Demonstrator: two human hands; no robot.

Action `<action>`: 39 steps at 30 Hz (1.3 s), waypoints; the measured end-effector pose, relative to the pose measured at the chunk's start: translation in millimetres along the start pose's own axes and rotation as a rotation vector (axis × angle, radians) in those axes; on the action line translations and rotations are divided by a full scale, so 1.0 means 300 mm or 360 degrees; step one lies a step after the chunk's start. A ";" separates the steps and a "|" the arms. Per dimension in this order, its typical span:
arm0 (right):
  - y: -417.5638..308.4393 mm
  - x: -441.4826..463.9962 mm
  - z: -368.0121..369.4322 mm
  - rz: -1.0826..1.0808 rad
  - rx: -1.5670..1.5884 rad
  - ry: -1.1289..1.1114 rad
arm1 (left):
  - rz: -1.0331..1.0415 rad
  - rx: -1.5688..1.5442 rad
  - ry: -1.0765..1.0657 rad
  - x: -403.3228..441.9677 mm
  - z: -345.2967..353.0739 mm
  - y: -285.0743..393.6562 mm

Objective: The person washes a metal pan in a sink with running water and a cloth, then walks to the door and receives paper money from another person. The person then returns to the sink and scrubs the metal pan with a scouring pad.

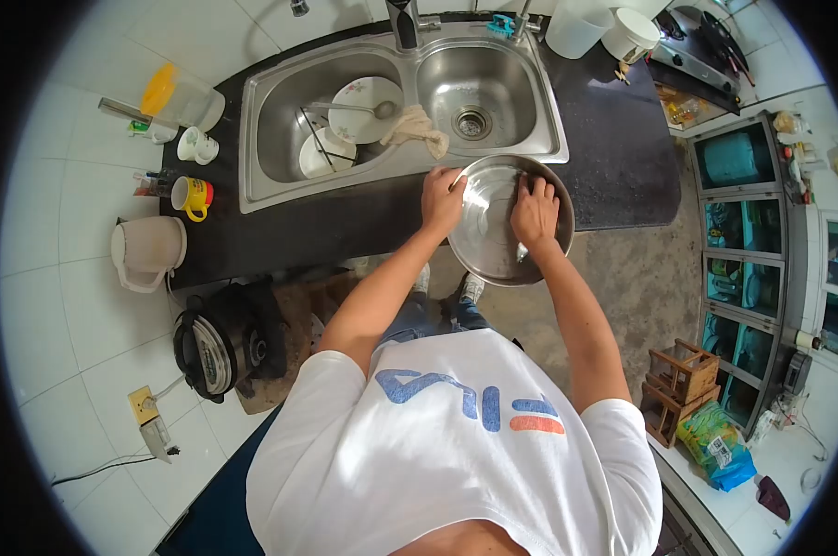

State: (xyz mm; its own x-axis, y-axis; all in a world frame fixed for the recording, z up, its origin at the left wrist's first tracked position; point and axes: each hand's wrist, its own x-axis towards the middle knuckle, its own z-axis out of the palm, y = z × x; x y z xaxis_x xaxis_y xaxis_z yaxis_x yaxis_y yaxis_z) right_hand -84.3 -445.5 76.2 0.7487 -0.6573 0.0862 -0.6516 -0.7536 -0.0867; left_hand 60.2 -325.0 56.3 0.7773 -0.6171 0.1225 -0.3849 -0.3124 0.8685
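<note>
A round stainless steel basin (489,243) is held in front of the sink's near edge, its inside facing me. My left hand (443,200) grips its left rim, thumb over the edge. Inside the basin, my right hand (536,211) presses with bent fingers close to the far right wall; what lies under the fingers, if anything, is hidden. Beyond is a double steel sink (406,111). Its left bowl contains a floral plate (354,96), a ladle (383,110) and a white bowl (319,157). A beige cloth (419,131) drapes over the divider.
A faucet (403,26) rises behind the sink. Left on the dark counter (280,243) stand a yellow mug (193,196), a white cup (197,145) and a pitcher (187,102). White containers (578,28) sit at the back right. A black cooker (220,347) is below left.
</note>
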 end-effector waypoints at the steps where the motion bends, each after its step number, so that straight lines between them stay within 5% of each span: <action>1: -0.002 -0.019 0.002 0.0054 -0.0028 -0.0063 | 0.0033 0.0011 -0.0003 0.017 0.004 0.005; 5: -0.079 -0.020 0.013 0.0106 -0.0008 -0.0125 | 0.0066 -0.0020 -0.0242 0.091 0.016 -0.001; 14: -0.215 -0.070 0.021 -0.0622 0.0135 -0.0129 | 0.0447 0.0308 -0.0807 0.265 0.046 0.064; 20: -0.145 -0.035 0.042 -0.0228 -0.0014 -0.0042 | 0.0430 -0.0018 -0.0221 0.191 -0.009 0.053; 24: -0.068 0.038 0.054 0.0182 -0.0008 -0.0079 | 0.0041 0.0002 0.0161 -0.055 -0.078 0.063; 28: -0.139 0.053 -0.007 0.0143 0.0028 -0.0103 | 0.0022 -0.0002 0.0363 -0.171 -0.007 0.024; 31: -0.186 0.053 0.074 -0.0137 -0.0022 0.0102 | -0.0026 -0.0069 0.0394 -0.172 0.020 0.028; 35: -0.217 -0.014 0.027 -0.0666 0.0091 -0.0288 | 0.0049 -0.0030 0.0322 -0.105 0.006 0.015; 39: -0.173 -0.097 -0.026 -0.1141 0.0277 -0.0298 | 0.0206 -0.0019 0.0071 0.015 -0.011 0.007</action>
State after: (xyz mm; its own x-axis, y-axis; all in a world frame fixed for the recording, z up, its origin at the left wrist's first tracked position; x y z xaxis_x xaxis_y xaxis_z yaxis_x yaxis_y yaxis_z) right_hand -73.2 -387.2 86.1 0.9998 0.0169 0.0122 0.0192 -0.9731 -0.2295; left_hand 64.5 -326.1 60.2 0.7432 -0.6187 0.2547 -0.4773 -0.2235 0.8499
